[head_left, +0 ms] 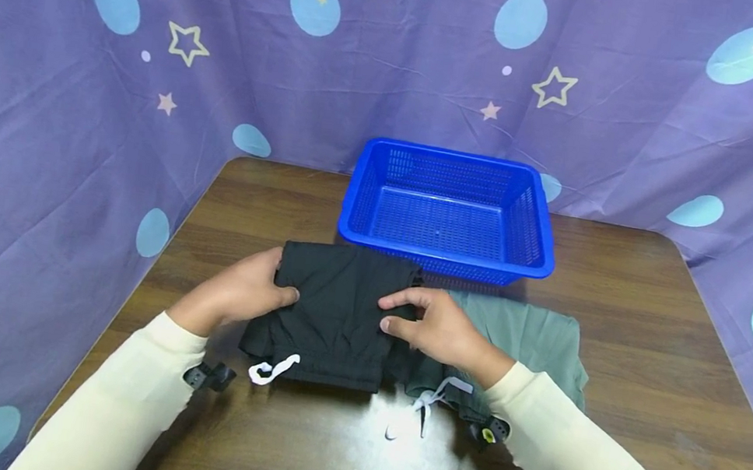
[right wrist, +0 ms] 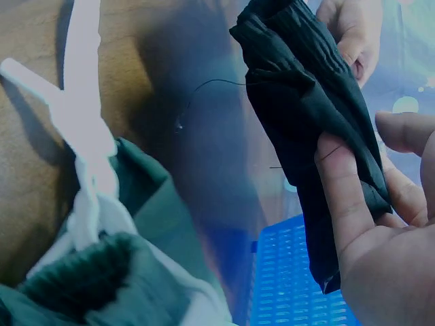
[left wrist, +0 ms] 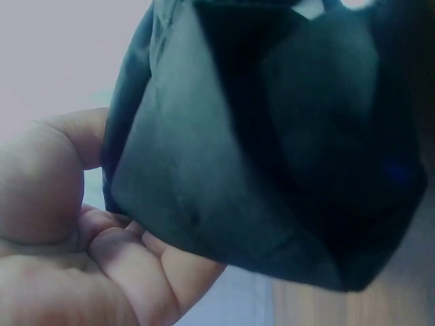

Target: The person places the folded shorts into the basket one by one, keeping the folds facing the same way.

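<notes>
Folded black drawstring shorts [head_left: 340, 301] are held between both hands, with a gathered waistband and a white cord at the near edge. My left hand [head_left: 243, 289] grips their left side, thumb on top and fingers beneath the cloth, as the left wrist view shows. At the right side, my right hand [head_left: 438, 329] pinches the fold; in the right wrist view one finger [right wrist: 336, 176] presses one face while others lie behind the edge. Green drawstring shorts [head_left: 533, 337] lie partly under the right forearm, their pale cord [right wrist: 85, 136] near the right wrist camera.
A blue plastic basket [head_left: 443, 263] with perforated sides and nothing inside stands at the back of the wooden table [head_left: 643, 362], just beyond the black shorts. A purple curtain [head_left: 394, 88] with stars and ovals hangs behind the table and along its sides.
</notes>
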Available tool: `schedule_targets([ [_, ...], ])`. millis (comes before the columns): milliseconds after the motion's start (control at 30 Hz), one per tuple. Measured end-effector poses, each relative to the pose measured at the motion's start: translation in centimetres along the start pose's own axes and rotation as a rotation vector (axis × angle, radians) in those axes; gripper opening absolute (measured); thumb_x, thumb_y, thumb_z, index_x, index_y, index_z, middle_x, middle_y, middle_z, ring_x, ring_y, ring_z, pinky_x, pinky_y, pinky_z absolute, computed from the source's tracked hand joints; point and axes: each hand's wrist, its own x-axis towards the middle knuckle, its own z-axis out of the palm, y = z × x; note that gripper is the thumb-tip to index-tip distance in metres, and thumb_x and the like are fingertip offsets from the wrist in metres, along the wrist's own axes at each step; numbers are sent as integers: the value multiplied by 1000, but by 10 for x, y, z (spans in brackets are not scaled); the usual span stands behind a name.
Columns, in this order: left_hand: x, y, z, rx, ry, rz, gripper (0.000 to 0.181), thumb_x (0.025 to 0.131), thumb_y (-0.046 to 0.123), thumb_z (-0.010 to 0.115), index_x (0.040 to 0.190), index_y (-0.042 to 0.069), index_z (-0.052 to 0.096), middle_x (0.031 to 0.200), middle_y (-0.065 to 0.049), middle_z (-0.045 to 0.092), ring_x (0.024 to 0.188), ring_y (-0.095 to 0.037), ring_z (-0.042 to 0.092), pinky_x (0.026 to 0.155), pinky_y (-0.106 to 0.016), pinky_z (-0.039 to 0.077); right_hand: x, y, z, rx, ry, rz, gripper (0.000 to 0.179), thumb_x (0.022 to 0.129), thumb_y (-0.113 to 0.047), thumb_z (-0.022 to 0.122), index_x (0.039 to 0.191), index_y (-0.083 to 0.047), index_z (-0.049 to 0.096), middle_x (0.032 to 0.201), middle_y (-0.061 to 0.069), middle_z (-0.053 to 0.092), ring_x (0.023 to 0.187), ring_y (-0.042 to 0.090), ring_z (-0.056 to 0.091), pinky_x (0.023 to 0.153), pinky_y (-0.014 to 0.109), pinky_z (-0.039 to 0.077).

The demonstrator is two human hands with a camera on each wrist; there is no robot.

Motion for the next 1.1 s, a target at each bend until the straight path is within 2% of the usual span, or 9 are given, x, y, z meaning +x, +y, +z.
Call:
schedule_targets([
  [167,0,6,-5,-6,-11,19,44,91,8,66,131,-7,53,122,-20,65,116,-34,58,101,-52,45,-1,-5,-7,24,10,-15,20,96,-24,73,113,-15,77,75,3,61,57,35,60,50,35,50],
  [233,-1,9,-8,12,-11,29,43,91,9,66,130,-6,55,121,-20,66,116,-34,59,100,-52,45,-1,-8,-10,27,21,-23,20,97,-24,71,113,-14,77,71,2,60,57,34,59,50,34,49],
  [367,-3,17,-13,30,-15,44,43,92,11,66,131,-3,55,123,-19,66,116,-34,59,100,-53,45,-2,-15,-15,27,47,-39,20,98,-25,69,112,-14,78,67,2,58,56,21,55,51,32,46],
  [567,-3,28,-22,15,11,64,44,93,11,65,134,-2,52,123,-18,66,116,-32,59,100,-52,45,-4,-25,-27,49,82,-48,20,99,-26,69,112,-14,77,76,3,61,59,16,52,54,32,47],
  [767,13,33,-22,-36,49,52,45,94,12,64,135,-2,52,122,-17,66,114,-29,59,100,-48,46,0,-28,-38,78,134,-20,20,99,-24,67,113,-13,76,91,5,68,63,18,53,54,31,47],
  [867,20,34,-20,-48,57,44,44,94,12,64,134,-2,53,123,-16,67,114,-28,59,101,-48,46,2,-25,-42,72,150,7,21,99,-25,67,114,-14,75,106,3,70,70,21,56,59,33,49],
  [1000,30,38,-17,-78,52,41,43,93,12,64,133,-3,54,123,-17,66,113,-28,59,101,-47,46,4,-21,-48,77,165,28,22,99,-24,66,115,-13,74,110,4,69,75,22,56,62,35,49],
  [1100,37,41,-16,-92,55,28,43,94,13,65,132,-3,53,122,-17,66,112,-28,59,100,-45,47,5,-19,-53,116,181,45,24,99,-24,66,116,-9,73,103,7,67,68,17,50,59,32,46],
])
